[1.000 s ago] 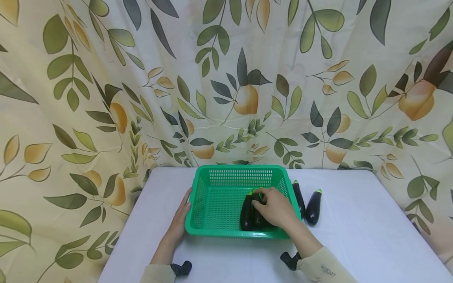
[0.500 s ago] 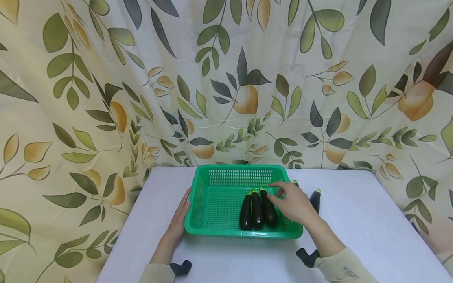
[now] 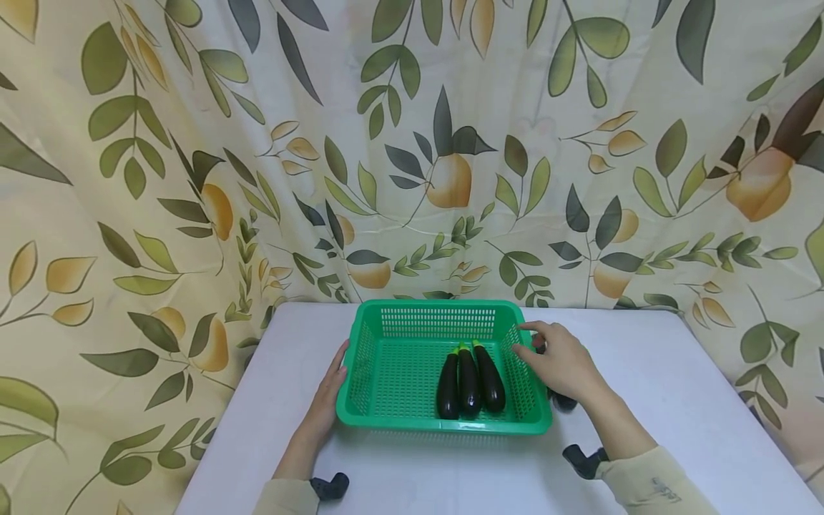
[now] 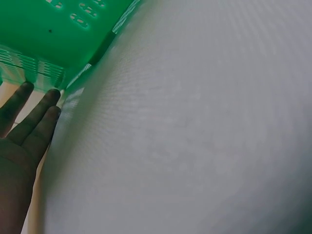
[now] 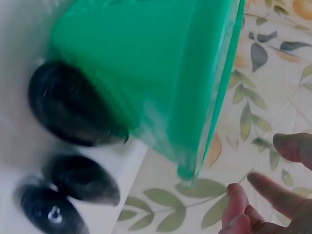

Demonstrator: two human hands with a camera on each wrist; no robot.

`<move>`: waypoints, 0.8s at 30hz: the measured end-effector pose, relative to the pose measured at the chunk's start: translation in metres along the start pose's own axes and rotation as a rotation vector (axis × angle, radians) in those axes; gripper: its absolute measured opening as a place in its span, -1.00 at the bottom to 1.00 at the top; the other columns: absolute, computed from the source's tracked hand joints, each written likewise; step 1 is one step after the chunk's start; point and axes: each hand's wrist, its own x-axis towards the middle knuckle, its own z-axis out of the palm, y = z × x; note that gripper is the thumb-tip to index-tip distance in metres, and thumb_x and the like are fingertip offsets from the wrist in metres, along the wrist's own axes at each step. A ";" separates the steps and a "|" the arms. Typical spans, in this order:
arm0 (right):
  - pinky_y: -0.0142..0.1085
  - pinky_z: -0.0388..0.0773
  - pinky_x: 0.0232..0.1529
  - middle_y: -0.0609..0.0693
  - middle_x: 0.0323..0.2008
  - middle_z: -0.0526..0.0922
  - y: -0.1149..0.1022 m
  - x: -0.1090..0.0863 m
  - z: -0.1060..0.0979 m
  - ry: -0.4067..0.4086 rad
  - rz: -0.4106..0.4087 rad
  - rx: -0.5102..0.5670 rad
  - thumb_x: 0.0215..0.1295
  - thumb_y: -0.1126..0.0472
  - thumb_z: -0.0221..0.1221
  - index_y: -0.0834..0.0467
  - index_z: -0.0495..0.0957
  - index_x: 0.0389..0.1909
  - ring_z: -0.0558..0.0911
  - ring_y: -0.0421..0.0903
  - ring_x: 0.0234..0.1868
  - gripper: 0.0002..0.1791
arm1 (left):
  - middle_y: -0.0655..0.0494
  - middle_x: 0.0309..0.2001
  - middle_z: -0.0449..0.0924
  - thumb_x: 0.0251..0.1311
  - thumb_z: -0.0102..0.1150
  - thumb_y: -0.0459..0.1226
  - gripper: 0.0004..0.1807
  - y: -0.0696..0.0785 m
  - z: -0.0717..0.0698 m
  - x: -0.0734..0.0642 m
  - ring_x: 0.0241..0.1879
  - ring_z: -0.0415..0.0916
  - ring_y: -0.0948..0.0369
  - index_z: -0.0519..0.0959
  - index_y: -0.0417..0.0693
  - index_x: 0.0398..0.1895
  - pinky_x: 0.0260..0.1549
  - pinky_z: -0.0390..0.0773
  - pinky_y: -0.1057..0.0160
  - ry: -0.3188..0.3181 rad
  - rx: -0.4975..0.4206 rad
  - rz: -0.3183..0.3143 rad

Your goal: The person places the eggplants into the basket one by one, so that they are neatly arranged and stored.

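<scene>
A green plastic basket (image 3: 444,427) holds three glossy dark eggplants side by side: a left one (image 3: 447,390), a middle one (image 3: 468,386) and a right one (image 3: 492,383). My left hand (image 3: 325,397) rests with straight fingers against the basket's left side; the left wrist view shows its fingertips at the green wall. Beyond the right rim, my right hand (image 3: 561,357) hovers with thumb and fingers apart, holding nothing. Below it, an eggplant (image 3: 564,403) on the table is mostly hidden. In the right wrist view, one eggplant (image 5: 73,105) lies along the basket wall, two others (image 5: 83,178) beside it.
A white cloth (image 3: 656,386) covers the table under the basket. Behind the table's back edge hangs a curtain (image 3: 450,243) printed with leaves and fruit. Dark wrist-worn devices show at the left cuff (image 3: 330,488) and the right cuff (image 3: 584,461).
My right hand has let go of the rightmost eggplant inside the basket and moved right, out over the rim to the eggplants outside. My left hand stays at the basket's left side.
</scene>
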 end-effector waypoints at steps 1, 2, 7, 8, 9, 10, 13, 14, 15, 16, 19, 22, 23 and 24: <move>-0.07 0.55 -0.30 0.23 -0.07 0.57 0.003 0.001 -0.002 0.001 0.010 -0.007 0.33 -0.07 0.15 0.20 0.38 0.29 0.54 0.12 -0.09 -0.38 | 0.69 0.46 -0.09 0.40 -0.41 0.26 -0.49 0.000 0.000 0.000 0.56 -0.33 0.19 -0.03 0.81 0.41 0.36 -0.33 -0.40 0.000 0.003 0.002; -0.07 0.54 -0.32 0.25 -0.06 0.55 0.006 0.001 -0.003 0.005 0.023 -0.012 0.33 -0.08 0.14 0.22 0.34 0.31 0.54 0.14 -0.10 -0.35 | 0.69 0.46 -0.09 0.40 -0.41 0.26 -0.49 0.000 0.000 0.000 0.56 -0.32 0.20 -0.03 0.81 0.41 0.36 -0.33 -0.40 0.002 0.006 0.003; -0.07 0.54 -0.36 0.33 0.01 0.47 0.020 0.002 -0.009 0.037 0.078 -0.028 0.34 -0.12 0.11 0.28 0.24 0.37 0.53 0.20 -0.09 -0.26 | 0.68 0.46 -0.08 0.40 -0.41 0.26 -0.49 0.000 0.000 0.000 0.56 -0.31 0.21 -0.03 0.80 0.41 0.37 -0.32 -0.39 0.000 0.006 0.007; -0.06 0.55 -0.35 0.34 0.02 0.46 0.022 0.001 -0.010 0.039 0.088 -0.027 0.34 -0.13 0.10 0.28 0.24 0.37 0.53 0.22 -0.08 -0.25 | 0.69 0.46 -0.08 0.40 -0.41 0.26 -0.49 0.000 0.000 0.000 0.56 -0.31 0.22 -0.03 0.80 0.41 0.37 -0.32 -0.38 0.000 0.005 0.007; -0.05 0.55 -0.34 0.35 0.04 0.44 0.024 0.001 -0.011 0.036 0.100 -0.023 0.35 -0.14 0.10 0.28 0.23 0.38 0.53 0.23 -0.07 -0.24 | 0.68 0.46 -0.08 0.40 -0.41 0.26 -0.49 0.000 0.001 0.000 0.56 -0.31 0.22 -0.03 0.80 0.41 0.37 -0.32 -0.38 -0.001 0.004 0.008; -0.03 0.56 -0.32 0.35 0.05 0.43 0.026 0.001 -0.012 0.031 0.114 -0.019 0.34 -0.16 0.09 0.28 0.21 0.39 0.52 0.24 -0.05 -0.22 | 0.68 0.46 -0.08 0.40 -0.41 0.26 -0.49 0.000 0.001 0.000 0.56 -0.31 0.22 -0.03 0.80 0.41 0.37 -0.32 -0.38 -0.003 0.005 0.009; 0.03 0.57 -0.30 0.38 0.09 0.38 0.033 0.001 -0.012 0.011 0.152 -0.010 0.33 -0.20 0.09 0.28 0.17 0.41 0.50 0.29 -0.02 -0.17 | 0.68 0.46 -0.08 0.41 -0.41 0.25 -0.49 0.000 0.001 0.000 0.56 -0.31 0.22 -0.03 0.79 0.42 0.38 -0.31 -0.37 -0.005 0.007 0.014; 0.04 0.57 -0.29 0.39 0.09 0.37 0.035 0.001 -0.012 0.011 0.158 -0.011 0.33 -0.20 0.09 0.29 0.17 0.41 0.49 0.30 -0.01 -0.17 | 0.68 0.46 -0.08 0.41 -0.41 0.24 -0.49 0.001 0.001 0.000 0.56 -0.31 0.22 -0.02 0.78 0.42 0.38 -0.31 -0.37 -0.005 0.007 0.014; 0.04 0.56 -0.29 0.40 0.10 0.36 0.037 0.001 -0.011 0.010 0.166 -0.011 0.33 -0.20 0.09 0.29 0.16 0.41 0.49 0.31 -0.01 -0.16 | 0.68 0.46 -0.08 0.41 -0.41 0.24 -0.49 0.001 0.001 0.000 0.55 -0.31 0.23 -0.02 0.78 0.42 0.38 -0.32 -0.37 -0.006 0.006 0.014; 0.05 0.56 -0.29 0.42 0.10 0.35 0.040 0.001 -0.011 0.014 0.171 -0.013 0.33 -0.19 0.09 0.30 0.16 0.40 0.49 0.31 -0.01 -0.16 | 0.69 0.46 -0.08 0.41 -0.40 0.24 -0.49 0.001 0.001 0.000 0.55 -0.31 0.23 -0.02 0.79 0.42 0.38 -0.32 -0.37 -0.007 0.004 0.012; 0.04 0.54 -0.30 0.44 0.09 0.35 0.047 0.002 -0.009 0.032 0.178 -0.018 0.33 -0.13 0.10 0.34 0.17 0.38 0.50 0.32 -0.03 -0.19 | 0.69 0.46 -0.08 0.41 -0.40 0.25 -0.49 0.002 0.001 0.000 0.55 -0.32 0.24 -0.02 0.80 0.41 0.38 -0.32 -0.37 -0.009 -0.003 0.005; 0.01 0.53 -0.33 0.47 0.06 0.35 0.054 0.003 -0.008 0.042 0.202 -0.016 0.33 -0.10 0.10 0.37 0.17 0.37 0.50 0.34 -0.05 -0.20 | 0.70 0.46 -0.09 0.41 -0.40 0.24 -0.50 0.002 0.001 -0.001 0.55 -0.32 0.25 -0.02 0.81 0.40 0.39 -0.32 -0.35 -0.006 -0.006 0.001; 0.01 0.53 -0.33 0.48 0.04 0.34 0.056 0.003 -0.007 0.042 0.211 -0.014 0.33 -0.10 0.10 0.38 0.17 0.37 0.50 0.35 -0.06 -0.20 | 0.70 0.46 -0.08 0.41 -0.40 0.24 -0.50 0.002 0.001 -0.001 0.55 -0.32 0.25 -0.02 0.81 0.40 0.39 -0.32 -0.34 -0.002 -0.005 0.001; 0.01 0.53 -0.33 0.48 0.03 0.34 0.058 0.003 -0.006 0.042 0.221 -0.017 0.32 -0.10 0.10 0.39 0.17 0.37 0.50 0.35 -0.06 -0.19 | 0.70 0.46 -0.08 0.42 -0.41 0.23 -0.50 0.003 0.001 -0.001 0.55 -0.31 0.26 -0.02 0.81 0.40 0.40 -0.32 -0.34 0.000 -0.004 0.001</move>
